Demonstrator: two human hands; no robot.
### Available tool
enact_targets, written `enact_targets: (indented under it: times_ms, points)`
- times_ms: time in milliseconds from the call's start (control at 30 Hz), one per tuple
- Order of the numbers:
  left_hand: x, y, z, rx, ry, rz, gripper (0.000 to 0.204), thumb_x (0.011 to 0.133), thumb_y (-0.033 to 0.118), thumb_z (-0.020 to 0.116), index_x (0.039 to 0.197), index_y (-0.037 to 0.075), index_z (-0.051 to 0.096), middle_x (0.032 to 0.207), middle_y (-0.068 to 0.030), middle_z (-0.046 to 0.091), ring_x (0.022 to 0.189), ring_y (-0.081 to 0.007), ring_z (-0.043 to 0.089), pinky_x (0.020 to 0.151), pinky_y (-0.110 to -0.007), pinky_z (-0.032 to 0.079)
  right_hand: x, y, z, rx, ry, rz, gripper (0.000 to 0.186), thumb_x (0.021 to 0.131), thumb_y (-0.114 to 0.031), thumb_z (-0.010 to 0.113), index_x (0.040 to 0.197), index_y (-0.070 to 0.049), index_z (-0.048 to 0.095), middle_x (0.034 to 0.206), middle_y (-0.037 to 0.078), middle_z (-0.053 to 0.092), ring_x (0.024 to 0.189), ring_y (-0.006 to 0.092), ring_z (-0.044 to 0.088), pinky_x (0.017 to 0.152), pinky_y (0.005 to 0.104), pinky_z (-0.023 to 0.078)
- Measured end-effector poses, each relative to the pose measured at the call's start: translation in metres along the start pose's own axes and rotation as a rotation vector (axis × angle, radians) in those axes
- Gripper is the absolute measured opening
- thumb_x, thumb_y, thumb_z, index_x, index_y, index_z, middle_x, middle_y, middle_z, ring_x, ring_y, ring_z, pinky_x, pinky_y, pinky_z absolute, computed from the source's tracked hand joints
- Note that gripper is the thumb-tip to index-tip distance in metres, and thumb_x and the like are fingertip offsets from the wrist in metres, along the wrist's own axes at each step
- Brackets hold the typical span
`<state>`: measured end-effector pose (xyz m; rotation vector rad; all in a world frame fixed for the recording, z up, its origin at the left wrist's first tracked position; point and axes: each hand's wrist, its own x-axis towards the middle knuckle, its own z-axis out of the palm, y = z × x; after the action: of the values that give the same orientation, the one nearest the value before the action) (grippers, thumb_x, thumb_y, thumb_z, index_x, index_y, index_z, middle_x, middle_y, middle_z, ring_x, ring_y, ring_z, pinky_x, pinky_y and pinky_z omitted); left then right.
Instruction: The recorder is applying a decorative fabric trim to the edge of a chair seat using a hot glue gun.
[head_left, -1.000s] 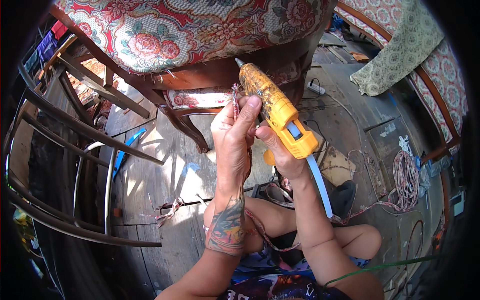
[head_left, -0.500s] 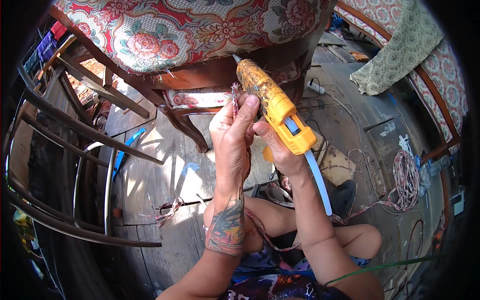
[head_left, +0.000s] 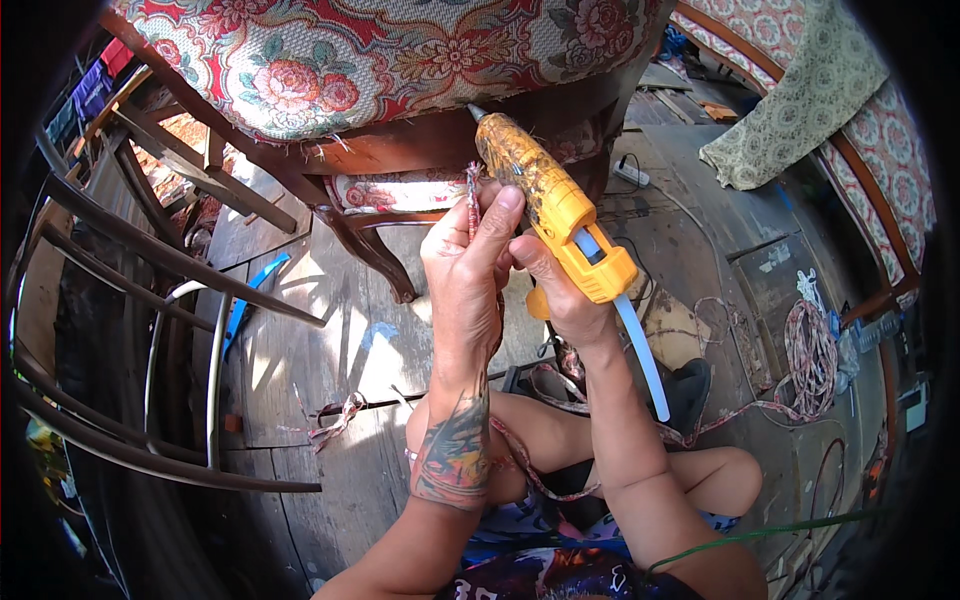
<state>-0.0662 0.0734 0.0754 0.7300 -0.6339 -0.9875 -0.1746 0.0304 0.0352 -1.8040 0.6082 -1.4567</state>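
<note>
A stained yellow glue gun (head_left: 545, 185) is gripped by my right hand (head_left: 572, 300), its trigger partly hidden by the fingers. A pale glue stick (head_left: 642, 360) sticks out of its back end. The metal nozzle meets the lower fabric edge of an upholstered chair (head_left: 330, 75) with a red floral pattern and a dark wooden frame. Between the thumb and fingers of my left hand (head_left: 468, 255) is a red-and-white braided cord (head_left: 473, 195), its frayed tip pointing up just left of the gun. More of that cord trails down over my crossed legs.
At the left stands a dark metal frame (head_left: 180, 275) with curved bars. A coil of cord (head_left: 811, 355) lies on the plank floor at the right, joined by loose loops. Behind it is another floral seat (head_left: 880, 190) with a pale cloth (head_left: 800, 110). Scraps of cord (head_left: 338, 422) lie front left.
The glue gun has shifted very slightly right, its nozzle still at the fabric edge. The glue stick's tail has swung a little right and up. My left hand keeps its hold on the cord.
</note>
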Motion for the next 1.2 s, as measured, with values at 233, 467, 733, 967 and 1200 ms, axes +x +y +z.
enact_targets:
  times_ms: [233,467,733,967,1200]
  points:
    - [0.001,-0.003,0.000,-0.001,0.000,0.004,0.017,0.098,0.022,0.072,0.106,0.008,0.070,0.084,0.0077,0.065,0.056,0.0037,0.042,0.047,-0.014,0.027,0.002,-0.002,0.001,0.038,-0.006,-0.025,0.022,0.094,-0.018,0.078,0.105,-0.001,0.069,0.080,0.005,0.069,0.068,0.0164,0.064,0.060,0.0325,0.050]
    - [0.001,-0.003,0.000,0.015,-0.003,0.014,0.017,0.098,0.024,0.072,0.105,0.008,0.071,0.082,0.0081,0.064,0.056,0.0034,0.042,0.047,-0.015,0.027,0.002,0.001,-0.001,-0.032,0.002,-0.060,0.020,0.094,-0.018,0.077,0.103,-0.002,0.070,0.079,0.005,0.069,0.065,0.0165,0.065,0.058,0.0324,0.050]
    - [0.000,-0.003,0.000,0.022,0.012,-0.008,0.017,0.098,0.025,0.073,0.100,0.008,0.071,0.080,0.0082,0.063,0.056,0.0033,0.043,0.047,-0.015,0.028,0.000,0.007,0.000,-0.037,0.009,-0.080,0.018,0.094,-0.018,0.077,0.100,-0.002,0.070,0.077,0.004,0.069,0.064,0.0149,0.065,0.056,0.0316,0.050]
    - [0.000,-0.001,0.002,0.016,0.015,-0.014,0.017,0.097,0.025,0.074,0.097,0.009,0.070,0.080,0.0082,0.063,0.057,0.0037,0.046,0.047,-0.014,0.029,0.001,0.003,0.001,0.031,-0.005,-0.065,0.017,0.094,-0.017,0.076,0.100,-0.002,0.071,0.077,0.004,0.071,0.065,0.0148,0.067,0.057,0.0306,0.051]
    - [0.001,-0.003,-0.001,0.024,-0.015,-0.004,0.018,0.097,0.026,0.074,0.101,0.008,0.072,0.084,0.0069,0.067,0.058,0.0041,0.046,0.047,-0.014,0.029,0.001,0.000,0.001,0.079,-0.002,-0.004,0.018,0.094,-0.017,0.076,0.102,-0.002,0.072,0.078,0.004,0.071,0.067,0.0148,0.068,0.059,0.0303,0.052]
